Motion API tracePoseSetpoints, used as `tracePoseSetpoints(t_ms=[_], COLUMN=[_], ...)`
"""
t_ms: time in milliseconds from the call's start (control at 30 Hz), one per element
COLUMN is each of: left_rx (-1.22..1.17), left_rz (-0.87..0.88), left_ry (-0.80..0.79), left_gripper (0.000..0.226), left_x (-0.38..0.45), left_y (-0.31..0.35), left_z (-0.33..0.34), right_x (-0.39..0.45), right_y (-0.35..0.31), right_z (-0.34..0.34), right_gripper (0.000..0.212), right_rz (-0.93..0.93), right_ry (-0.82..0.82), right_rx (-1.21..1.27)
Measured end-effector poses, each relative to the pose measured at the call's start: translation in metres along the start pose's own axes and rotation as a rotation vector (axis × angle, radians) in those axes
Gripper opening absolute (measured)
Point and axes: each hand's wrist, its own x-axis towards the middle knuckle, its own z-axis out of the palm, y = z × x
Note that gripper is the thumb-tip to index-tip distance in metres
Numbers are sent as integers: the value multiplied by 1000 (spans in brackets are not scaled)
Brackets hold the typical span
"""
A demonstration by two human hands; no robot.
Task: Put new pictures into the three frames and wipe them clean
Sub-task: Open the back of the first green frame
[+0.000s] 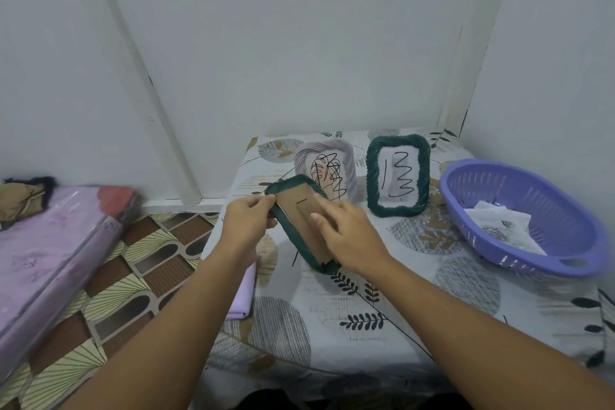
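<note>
Both hands are on the green frame [299,223], which lies back-up and tilted near the left edge of the table [332,326]. My left hand [248,226] pinches its far left corner, fingers curled over the rim; my right hand [346,236] lies on the brown cardboard backing [301,209] with fingers fairly straight, pressing rather than gripping. The hands are apart, one at each side of the frame.

I judge the task to be in the middle of its picture-changing part. Two other frames stand upright at the far side of the table: a pale ribbed frame [327,163] just behind the one I hold, and a second green frame [397,173] to its right, both showing scribbled drawings. Whether those drawings are the new pictures I cannot tell. The wiping looks undone, since a folded lilac cloth [243,293] lies at the table's left edge, partly under my left forearm.

A purple basket [519,219] at the right holds loose papers [502,226], probably the pictures. Nothing blocks the work, though the pale frame stands close behind and could be knocked over. A wrapped mattress [56,249] lies on the patterned floor [133,293] at the left.
</note>
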Motion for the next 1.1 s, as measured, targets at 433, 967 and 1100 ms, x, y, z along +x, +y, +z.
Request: tracePoseSetpoints(t_ms=[433, 967, 1100], left_rx=[92, 735, 806], left_rz=[-85, 219, 279], left_ry=[-131, -101, -59], left_gripper=[22, 21, 19], left_x=[35, 40, 44], left_y=[-55, -94, -104], left_z=[8, 40, 43], right_x=[0, -5, -5], right_y=[48, 65, 68], right_z=[6, 8, 5], right_gripper=[19, 35, 51], right_rz=[426, 486, 481], right_ry=[-144, -206, -204], right_rx=[462, -19, -16])
